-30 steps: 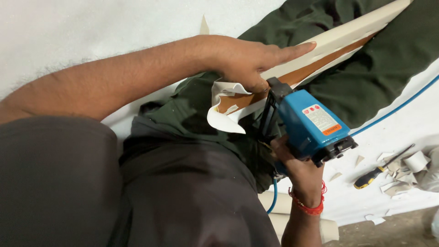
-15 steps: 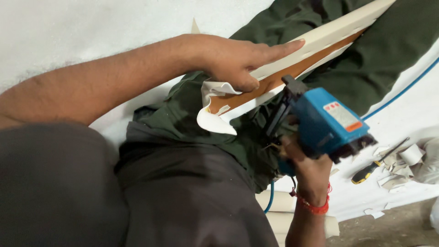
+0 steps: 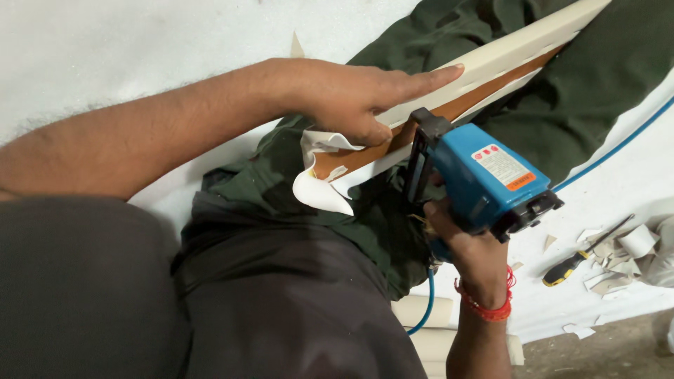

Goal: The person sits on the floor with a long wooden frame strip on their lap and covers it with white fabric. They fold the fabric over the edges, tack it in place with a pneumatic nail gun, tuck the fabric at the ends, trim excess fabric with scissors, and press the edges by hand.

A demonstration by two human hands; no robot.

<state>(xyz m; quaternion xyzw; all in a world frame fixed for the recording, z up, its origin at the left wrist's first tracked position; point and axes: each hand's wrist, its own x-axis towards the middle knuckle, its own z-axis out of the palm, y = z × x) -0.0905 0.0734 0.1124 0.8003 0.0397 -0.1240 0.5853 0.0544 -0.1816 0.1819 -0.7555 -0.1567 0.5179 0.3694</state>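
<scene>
A long wooden strip (image 3: 463,104) wrapped in cream covering (image 3: 512,52) lies across dark green cloth (image 3: 590,91) on my lap. My left hand (image 3: 358,95) presses flat on the strip's near end, fingers stretched along the cream covering. A loose flap of the covering (image 3: 319,186) curls out below that hand. My right hand (image 3: 467,245), with a red thread at the wrist, grips a blue pneumatic staple gun (image 3: 484,179). The gun's black nose (image 3: 421,151) rests against the strip's brown edge, just right of my left hand.
A blue air hose (image 3: 611,151) runs from the right toward the gun over a white sheet (image 3: 140,56). A yellow-handled screwdriver (image 3: 572,263) and cream scraps (image 3: 632,245) lie at right. Cream rolls (image 3: 428,323) sit near my right wrist.
The staple gun has shifted along the strip, its nose now close beside my left hand. My left hand stays pressed on the covering.
</scene>
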